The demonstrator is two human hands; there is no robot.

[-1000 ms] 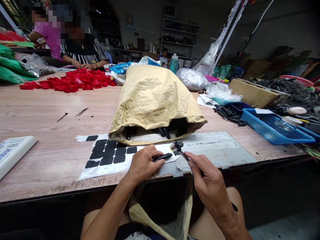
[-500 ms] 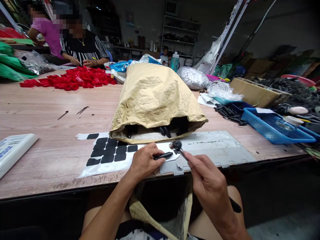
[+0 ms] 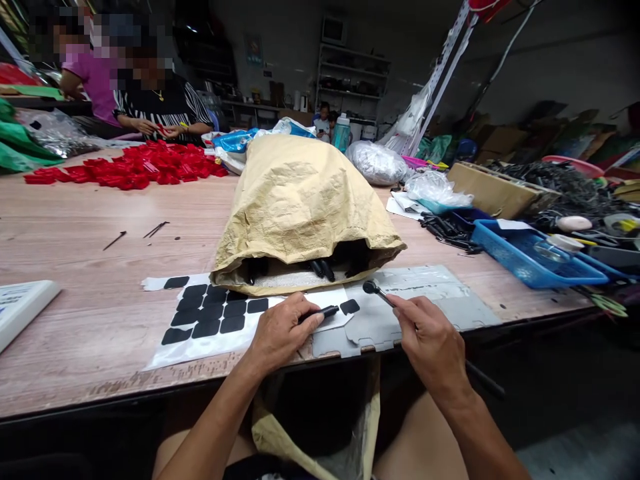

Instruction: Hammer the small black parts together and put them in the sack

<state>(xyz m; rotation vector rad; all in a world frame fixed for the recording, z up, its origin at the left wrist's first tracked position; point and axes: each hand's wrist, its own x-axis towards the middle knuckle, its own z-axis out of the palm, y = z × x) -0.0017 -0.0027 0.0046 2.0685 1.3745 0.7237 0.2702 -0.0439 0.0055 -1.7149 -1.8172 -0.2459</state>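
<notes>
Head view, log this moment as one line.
left hand: grips thin black plastic stick | right hand: holds small black-headed hammer, head apart from stick | behind: tan paper sack

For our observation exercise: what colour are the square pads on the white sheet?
The square pads are black, clearest in head view.

My left hand [image 3: 280, 330], right hand [image 3: 433, 340]: bare. Forearms bare up to frame edge. Thighs bare. Dark cloth at lap, barely visible.
</notes>
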